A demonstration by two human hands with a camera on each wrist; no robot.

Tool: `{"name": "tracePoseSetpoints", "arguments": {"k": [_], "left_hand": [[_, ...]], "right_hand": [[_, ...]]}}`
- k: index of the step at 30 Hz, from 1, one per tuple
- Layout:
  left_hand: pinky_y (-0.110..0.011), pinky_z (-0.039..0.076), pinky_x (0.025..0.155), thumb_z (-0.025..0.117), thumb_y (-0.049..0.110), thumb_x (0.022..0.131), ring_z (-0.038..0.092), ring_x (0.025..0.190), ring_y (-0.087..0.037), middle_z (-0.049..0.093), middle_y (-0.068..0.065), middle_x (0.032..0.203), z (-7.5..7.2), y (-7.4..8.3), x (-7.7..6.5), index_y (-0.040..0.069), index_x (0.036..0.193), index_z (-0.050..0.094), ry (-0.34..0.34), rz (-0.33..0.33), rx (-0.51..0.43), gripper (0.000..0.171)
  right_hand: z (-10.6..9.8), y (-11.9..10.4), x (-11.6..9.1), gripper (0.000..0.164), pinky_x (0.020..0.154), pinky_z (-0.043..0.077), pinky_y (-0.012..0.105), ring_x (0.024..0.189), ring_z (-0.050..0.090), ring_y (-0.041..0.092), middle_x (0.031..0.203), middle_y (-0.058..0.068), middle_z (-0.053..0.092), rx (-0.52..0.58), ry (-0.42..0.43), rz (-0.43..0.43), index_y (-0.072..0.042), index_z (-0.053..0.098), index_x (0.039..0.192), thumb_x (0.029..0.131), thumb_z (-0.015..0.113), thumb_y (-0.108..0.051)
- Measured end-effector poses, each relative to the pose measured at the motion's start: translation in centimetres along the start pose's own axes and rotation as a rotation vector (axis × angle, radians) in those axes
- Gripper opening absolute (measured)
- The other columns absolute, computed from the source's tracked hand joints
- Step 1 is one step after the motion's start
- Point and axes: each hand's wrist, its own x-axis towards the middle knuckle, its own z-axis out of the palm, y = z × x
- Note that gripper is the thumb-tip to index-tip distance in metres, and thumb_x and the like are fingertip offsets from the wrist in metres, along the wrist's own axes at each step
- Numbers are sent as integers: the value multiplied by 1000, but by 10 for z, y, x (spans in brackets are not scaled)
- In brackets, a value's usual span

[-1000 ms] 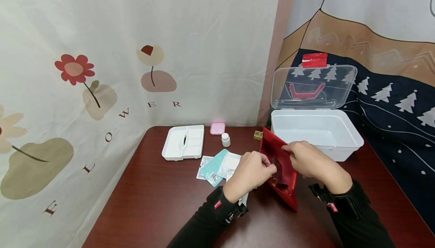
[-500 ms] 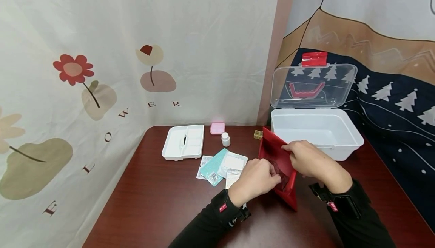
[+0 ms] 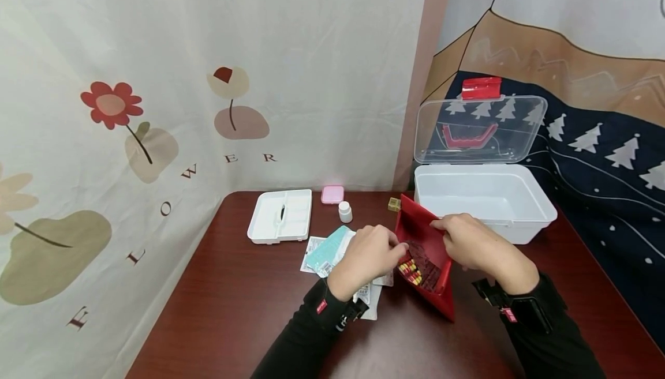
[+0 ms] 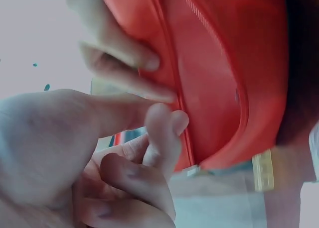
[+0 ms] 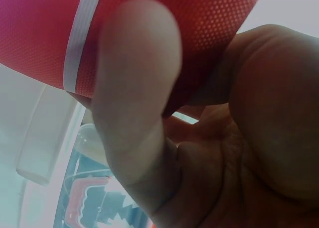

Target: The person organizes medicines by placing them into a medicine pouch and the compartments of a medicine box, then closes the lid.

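Note:
A red zip pouch (image 3: 433,235) stands gaping on the table. Inside it, a blister pack of red and yellow capsules (image 3: 410,272) shows beside dark red mesh. My left hand (image 3: 366,261) pinches the pouch's left rim; in the left wrist view thumb and fingertips meet at the zipper edge. My right hand (image 3: 475,243) grips the opposite rim, fingers behind the wall. The right wrist view shows a finger lying against red mesh (image 5: 214,24) with a grey strip (image 5: 82,39). Flat sachets (image 3: 329,249), white and teal, lie partly under my left hand.
A white box (image 3: 525,229) with its clear lid (image 3: 483,148) raised stands behind the pouch. Further left are a white compartment case (image 3: 254,229), a pink case (image 3: 332,194) and a white bottle (image 3: 345,212). A small yellowish block (image 3: 394,204) touches the pouch's back corner in view.
My left hand dipped into the pouch, then drew back left to its rim, so the capsules came into view. My right hand has kept its grip in place.

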Motion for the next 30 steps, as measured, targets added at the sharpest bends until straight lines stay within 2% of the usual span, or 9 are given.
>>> {"name": "tracePoseSetpoints", "arguments": {"k": [3, 6, 12, 16, 19, 22, 27, 30], "left_hand": [[-26, 30, 51, 70, 31, 103, 46, 55, -8, 40, 13, 50, -6, -9, 3, 26, 56, 60, 24, -7, 22, 48], [-24, 34, 53, 72, 30, 103, 50, 57, -7, 48, 13, 53, -10, -18, 4, 24, 63, 67, 20, -14, 42, 40], [-28, 46, 63, 75, 32, 103, 61, 70, -11, 68, 10, 71, -21, -30, 5, 20, 93, 84, -32, -70, 80, 18], [-34, 56, 75, 74, 28, 102, 71, 85, -15, 80, 8, 91, -22, -37, 6, 21, 107, 87, -68, -56, 119, 15], [-34, 59, 84, 75, 24, 101, 75, 96, -14, 83, 4, 103, -18, -43, 9, 18, 114, 86, -119, -12, 139, 18], [-33, 60, 88, 79, 24, 100, 76, 101, -15, 84, 1, 111, -10, -48, 12, 14, 119, 85, -168, 15, 154, 23], [-35, 61, 95, 85, 21, 96, 75, 112, -18, 82, -3, 122, 4, -51, 16, 11, 124, 84, -240, 11, 160, 29], [-36, 60, 98, 87, 20, 93, 74, 111, -19, 81, -5, 120, 13, -52, 19, 10, 122, 84, -293, 10, 174, 31]], "right_hand": [[-1, 0, 0, 44, 49, 53, 32, 45, 58, 14, 128, 31, 72, 2, -1, 2, 8, 66, 145, 104, 51, 3], [-1, 0, 0, 44, 49, 53, 32, 45, 58, 14, 129, 31, 72, 2, 3, 2, 8, 65, 145, 104, 51, 3], [-2, 1, 0, 44, 48, 53, 32, 46, 58, 14, 129, 31, 72, 6, -1, 3, 8, 65, 146, 104, 50, 3], [-2, 1, 0, 45, 49, 54, 32, 46, 58, 14, 130, 31, 72, 5, -7, 4, 8, 64, 146, 105, 50, 2], [-2, 1, 0, 45, 49, 54, 32, 47, 58, 14, 130, 31, 72, 5, -10, 8, 8, 64, 147, 105, 50, 2], [-2, 1, 0, 45, 49, 54, 32, 47, 58, 14, 130, 32, 71, 7, -10, 13, 9, 64, 147, 105, 50, 2], [-2, 1, -1, 45, 49, 53, 32, 45, 58, 14, 129, 32, 71, 2, -3, 12, 9, 64, 146, 104, 50, 2], [-3, 1, -1, 45, 49, 53, 32, 45, 58, 14, 129, 32, 71, 2, -5, 11, 9, 64, 146, 104, 50, 2]]}}
